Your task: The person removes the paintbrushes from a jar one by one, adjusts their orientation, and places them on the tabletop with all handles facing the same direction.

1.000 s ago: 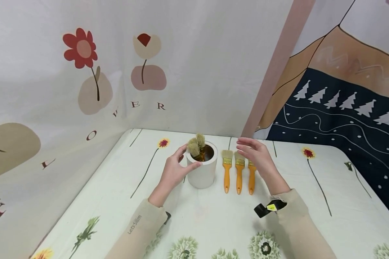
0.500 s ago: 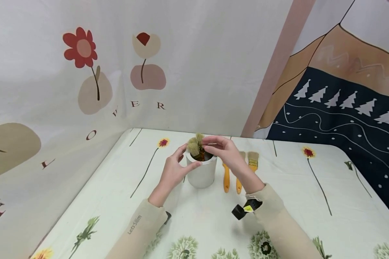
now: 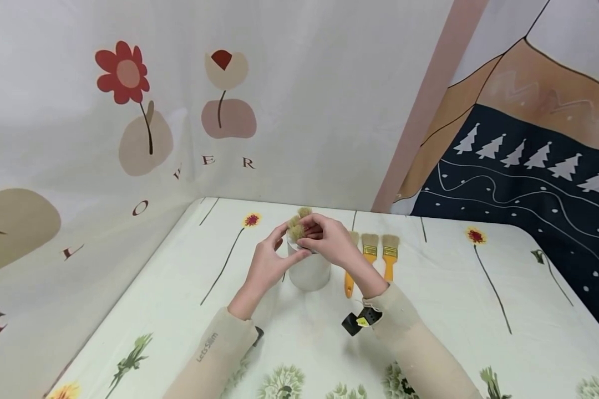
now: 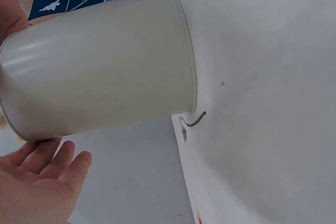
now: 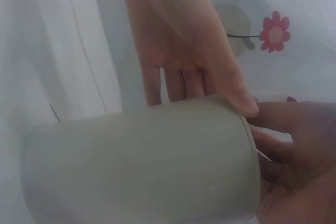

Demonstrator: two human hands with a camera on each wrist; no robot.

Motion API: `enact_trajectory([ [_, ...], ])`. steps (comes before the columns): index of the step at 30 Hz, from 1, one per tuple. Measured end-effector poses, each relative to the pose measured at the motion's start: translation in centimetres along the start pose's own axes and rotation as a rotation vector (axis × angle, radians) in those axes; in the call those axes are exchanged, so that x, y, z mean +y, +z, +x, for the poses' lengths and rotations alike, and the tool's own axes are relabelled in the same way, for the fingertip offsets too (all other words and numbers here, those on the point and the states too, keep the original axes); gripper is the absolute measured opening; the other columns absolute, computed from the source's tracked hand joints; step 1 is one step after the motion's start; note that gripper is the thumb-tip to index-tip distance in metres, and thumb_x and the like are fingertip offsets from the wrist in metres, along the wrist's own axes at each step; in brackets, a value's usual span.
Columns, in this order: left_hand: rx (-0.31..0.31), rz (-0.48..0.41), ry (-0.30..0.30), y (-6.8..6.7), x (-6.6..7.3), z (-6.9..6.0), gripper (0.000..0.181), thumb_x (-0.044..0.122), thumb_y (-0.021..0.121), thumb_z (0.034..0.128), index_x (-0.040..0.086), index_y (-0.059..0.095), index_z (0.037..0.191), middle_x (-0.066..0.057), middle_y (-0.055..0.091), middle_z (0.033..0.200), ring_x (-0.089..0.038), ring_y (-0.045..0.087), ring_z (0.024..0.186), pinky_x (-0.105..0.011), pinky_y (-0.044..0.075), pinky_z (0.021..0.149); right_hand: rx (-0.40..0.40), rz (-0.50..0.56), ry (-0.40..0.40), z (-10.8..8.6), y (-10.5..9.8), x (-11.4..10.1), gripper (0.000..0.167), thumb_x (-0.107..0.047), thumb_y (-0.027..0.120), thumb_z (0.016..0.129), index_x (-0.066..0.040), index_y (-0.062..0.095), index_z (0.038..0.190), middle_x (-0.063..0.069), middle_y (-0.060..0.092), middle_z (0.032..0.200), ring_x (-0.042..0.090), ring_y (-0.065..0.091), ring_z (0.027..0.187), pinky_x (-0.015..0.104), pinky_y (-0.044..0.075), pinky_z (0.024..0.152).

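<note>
The left hand (image 3: pixel 265 260) grasps a white cup (image 3: pixel 309 272), reaching it from its 8 o'clock side, thumb on the near rim and fingers round the far left side. The right hand (image 3: pixel 329 239) comes in over the mouth from 4 o'clock, thumb and fingers bent in at the tan bristles of the brushes in the cup (image 3: pixel 295 229); whether it pinches one, I cannot tell. Those bristles show above the rim, towards 11 o'clock, and their handles are out of sight. The cup stands upright on the desk (image 3: pixel 304 343). Just beside it, at 3 o'clock, three loose brushes (image 3: pixel 370 244) lie in a row, bristles towards 12 and orange handles towards 6, partly hidden by the right hand and forearm. Both sleeves (image 3: pixel 396 321) are beige, with a small black device (image 3: pixel 371 316) at the right cuff. Flowers are printed across the desk. Beyond, a pale cloth (image 3: pixel 319 111) bears a red flower at 10 o'clock; a navy panel (image 3: pixel 519 183) with white trees lies at 2.
</note>
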State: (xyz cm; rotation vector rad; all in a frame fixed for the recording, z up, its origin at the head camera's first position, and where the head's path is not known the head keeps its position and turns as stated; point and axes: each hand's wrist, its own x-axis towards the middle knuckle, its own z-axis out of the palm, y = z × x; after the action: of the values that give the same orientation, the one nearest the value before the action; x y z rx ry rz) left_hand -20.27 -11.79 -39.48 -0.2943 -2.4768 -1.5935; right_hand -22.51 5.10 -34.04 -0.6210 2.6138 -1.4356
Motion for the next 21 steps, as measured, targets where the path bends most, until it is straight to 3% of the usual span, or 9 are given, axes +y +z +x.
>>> enact_trajectory([
  [11,0.007,0.012,0.001,-0.01,0.25,-0.12,0.076,0.028,0.083,0.0820,0.011,0.049,0.147,-0.011,0.054,0.148,-0.032,0.047,0.141,-0.048,0.044,0.116,0.044,0.006,0.010,-0.24,0.19,0.15,0.017,-0.011,0.074,0.090,-0.007,0.067,0.105,0.010,0.071,0.103,0.020,0.070,0.095,0.028,0.062,0.079],
  [21,0.000,0.002,0.008,-0.04,0.29,-0.18,0.077,0.029,0.083,0.0826,0.012,0.047,0.148,-0.009,0.052,0.150,-0.031,0.045,0.142,-0.049,0.043,0.117,0.088,0.115,-0.013,-0.30,-0.06,0.53,0.012,-0.011,0.074,0.090,-0.006,0.068,0.100,0.011,0.071,0.100,0.016,0.069,0.089,0.027,0.062,0.080],
])
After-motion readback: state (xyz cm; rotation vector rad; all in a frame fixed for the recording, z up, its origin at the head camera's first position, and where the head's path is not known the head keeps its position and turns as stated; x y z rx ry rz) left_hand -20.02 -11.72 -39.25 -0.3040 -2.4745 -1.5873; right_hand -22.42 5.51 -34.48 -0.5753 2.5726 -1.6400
